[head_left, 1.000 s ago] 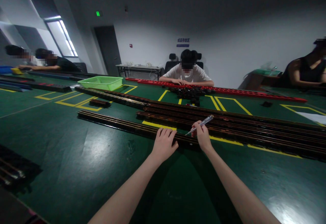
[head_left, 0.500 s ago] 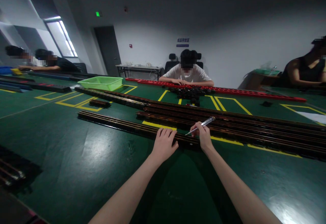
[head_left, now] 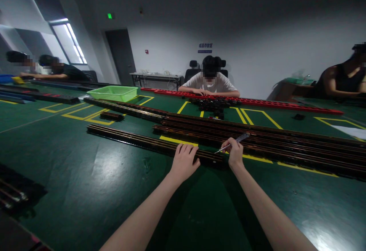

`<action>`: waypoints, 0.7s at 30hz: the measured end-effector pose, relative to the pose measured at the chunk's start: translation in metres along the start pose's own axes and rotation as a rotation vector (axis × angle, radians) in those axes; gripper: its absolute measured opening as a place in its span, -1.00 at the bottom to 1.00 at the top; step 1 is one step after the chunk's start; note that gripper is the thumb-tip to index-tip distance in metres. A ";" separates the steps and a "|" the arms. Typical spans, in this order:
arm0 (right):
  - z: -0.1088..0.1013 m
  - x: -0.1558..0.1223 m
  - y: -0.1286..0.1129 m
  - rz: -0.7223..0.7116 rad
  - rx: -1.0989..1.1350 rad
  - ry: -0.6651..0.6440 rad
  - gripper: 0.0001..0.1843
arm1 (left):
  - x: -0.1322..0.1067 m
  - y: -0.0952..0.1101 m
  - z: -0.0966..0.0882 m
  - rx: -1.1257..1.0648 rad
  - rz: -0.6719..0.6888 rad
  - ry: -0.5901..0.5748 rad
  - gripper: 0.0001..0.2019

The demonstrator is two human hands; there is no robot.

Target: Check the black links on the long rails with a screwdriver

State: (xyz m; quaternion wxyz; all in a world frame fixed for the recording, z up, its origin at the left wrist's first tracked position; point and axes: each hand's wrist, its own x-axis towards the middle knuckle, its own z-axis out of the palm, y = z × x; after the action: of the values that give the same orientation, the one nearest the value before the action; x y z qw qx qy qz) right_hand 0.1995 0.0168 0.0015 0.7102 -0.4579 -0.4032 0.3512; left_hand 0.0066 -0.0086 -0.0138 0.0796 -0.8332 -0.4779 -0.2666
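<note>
The right hand [head_left: 235,154], clasped round a slim, clear-handled metal screwdriver [head_left: 243,137], had shifted rightward — its tip nearer one end of the long black, copper-striped bar [head_left: 128,136] on the green table [head_left: 71,167] (contact unclear) — so work apparently moved along; the left hand [head_left: 185,161], apart, lay open across it.

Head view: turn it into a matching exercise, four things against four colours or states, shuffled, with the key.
Things:
1. Left hand
2. Right hand
3. Basket
4. Long slotted bar

Colours or states:
A. Red
B. Holding a slender tool
C. Light green
D. Laid over a dark rail

Pairs: 1-D, 2-B, 3-C, 4-A
</note>
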 end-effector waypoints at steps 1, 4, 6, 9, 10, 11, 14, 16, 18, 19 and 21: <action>-0.001 0.000 0.000 -0.004 -0.005 0.012 -0.70 | 0.000 0.000 0.000 0.001 -0.001 0.000 -0.69; -0.002 0.001 0.002 -0.013 -0.020 0.047 -0.69 | 0.000 0.000 0.000 -0.004 -0.003 -0.003 -0.69; -0.004 0.002 0.003 -0.012 -0.023 0.063 -0.69 | 0.000 0.000 0.000 -0.009 -0.007 -0.011 -0.68; -0.006 0.003 0.003 -0.009 -0.005 0.098 -0.71 | 0.000 0.000 0.000 -0.011 -0.008 -0.019 -0.68; -0.006 0.003 0.004 -0.010 0.001 0.114 -0.72 | 0.000 0.000 0.000 -0.009 -0.007 -0.016 -0.68; -0.007 0.004 0.004 -0.011 0.006 0.132 -0.73 | 0.000 0.000 0.000 -0.005 -0.006 -0.010 -0.68; -0.007 0.004 0.006 -0.008 0.002 0.151 -0.74 | 0.001 0.000 0.000 -0.004 -0.004 0.001 -0.69; -0.006 0.003 0.006 -0.014 -0.009 0.141 -0.74 | 0.001 0.000 -0.001 -0.012 -0.007 -0.004 -0.69; -0.005 0.002 0.005 -0.024 -0.020 0.130 -0.73 | 0.001 0.000 -0.001 -0.016 -0.008 -0.010 -0.68; -0.004 0.001 0.004 -0.027 -0.027 0.121 -0.73 | 0.001 0.000 -0.001 -0.016 -0.007 -0.010 -0.69; -0.003 0.000 0.002 -0.026 -0.039 0.108 -0.73 | 0.001 0.001 -0.001 -0.014 -0.007 -0.008 -0.69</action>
State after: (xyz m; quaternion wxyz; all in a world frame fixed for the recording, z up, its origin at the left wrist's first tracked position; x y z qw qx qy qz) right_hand 0.2019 0.0164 -0.0010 0.7265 -0.4844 -0.3771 0.3087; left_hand 0.0071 -0.0087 -0.0127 0.0710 -0.8331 -0.4792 -0.2671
